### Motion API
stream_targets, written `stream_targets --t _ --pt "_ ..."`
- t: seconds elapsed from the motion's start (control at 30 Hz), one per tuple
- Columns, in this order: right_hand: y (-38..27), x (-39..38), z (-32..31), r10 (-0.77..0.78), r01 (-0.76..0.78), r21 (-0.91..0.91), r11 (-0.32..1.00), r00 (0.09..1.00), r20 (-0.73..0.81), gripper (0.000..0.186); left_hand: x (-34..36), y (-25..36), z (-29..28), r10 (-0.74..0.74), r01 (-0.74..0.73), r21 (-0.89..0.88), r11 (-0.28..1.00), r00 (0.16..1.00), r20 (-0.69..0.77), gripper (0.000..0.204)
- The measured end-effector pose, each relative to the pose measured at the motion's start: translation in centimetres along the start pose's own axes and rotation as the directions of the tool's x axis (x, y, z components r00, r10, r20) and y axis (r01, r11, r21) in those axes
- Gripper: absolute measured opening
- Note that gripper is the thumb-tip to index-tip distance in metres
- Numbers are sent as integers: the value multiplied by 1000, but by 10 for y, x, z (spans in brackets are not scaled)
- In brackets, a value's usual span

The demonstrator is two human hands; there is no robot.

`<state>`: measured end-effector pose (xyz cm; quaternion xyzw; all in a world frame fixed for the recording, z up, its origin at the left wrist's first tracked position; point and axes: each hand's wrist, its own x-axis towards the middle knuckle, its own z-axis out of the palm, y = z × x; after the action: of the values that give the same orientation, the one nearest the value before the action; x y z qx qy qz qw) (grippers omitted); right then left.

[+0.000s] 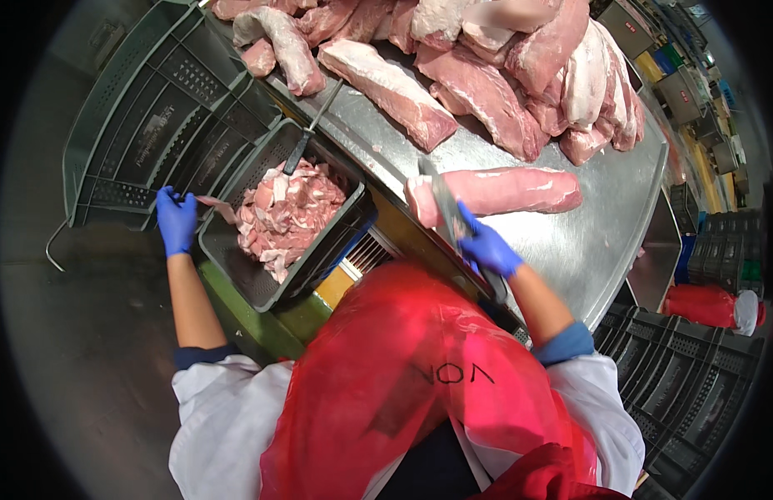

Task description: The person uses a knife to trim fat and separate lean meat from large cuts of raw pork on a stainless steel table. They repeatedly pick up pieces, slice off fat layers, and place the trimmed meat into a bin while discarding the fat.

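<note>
My left hand [177, 218], in a blue glove, pinches a thin pink meat strip [215, 205] over the left edge of a grey bin [278, 296] of meat trimmings [282, 221]. My right hand [486, 246], also gloved, grips a knife [446, 204] with its blade lying across the left end of a long trimmed pink loin [520, 190]. The loin rests on the steel table [570, 262] below a heap of untrimmed pieces [386, 92]. A black-handled metal rod [296, 152] hangs at the table edge over the bin.
A large grey crate [145, 133] stands at upper left, with a bent metal hook [49, 242] beside it. Stacked dark crates [670, 392] fill the lower right. At far right are a person in red and white [703, 304] and metal containers [682, 96].
</note>
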<state>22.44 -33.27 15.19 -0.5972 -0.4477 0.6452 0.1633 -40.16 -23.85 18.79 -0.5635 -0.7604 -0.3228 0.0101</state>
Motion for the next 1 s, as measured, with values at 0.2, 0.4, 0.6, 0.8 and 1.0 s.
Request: stream_targets --t 0.2,0.4,0.6,0.8,1.0 --pt "19 -109 -19 144 -154 143 978 987 76 77 -54 155 84 169 -47 -502 864 965 201 43" --pt "27 -55 -54 -116 176 149 973 933 -341 84 -140 322 210 626 -429 -464 775 619 473 37" --pt "32 10 -6 -179 293 317 902 922 -343 83 -127 306 263 670 -434 -516 739 383 636 17" --pt "23 41 4 -209 211 163 964 977 -31 80 -126 293 248 610 -73 -656 752 456 649 11" --pt "12 20 -40 -88 124 -125 984 961 262 78 -122 303 231 620 -125 -651 748 480 621 9"
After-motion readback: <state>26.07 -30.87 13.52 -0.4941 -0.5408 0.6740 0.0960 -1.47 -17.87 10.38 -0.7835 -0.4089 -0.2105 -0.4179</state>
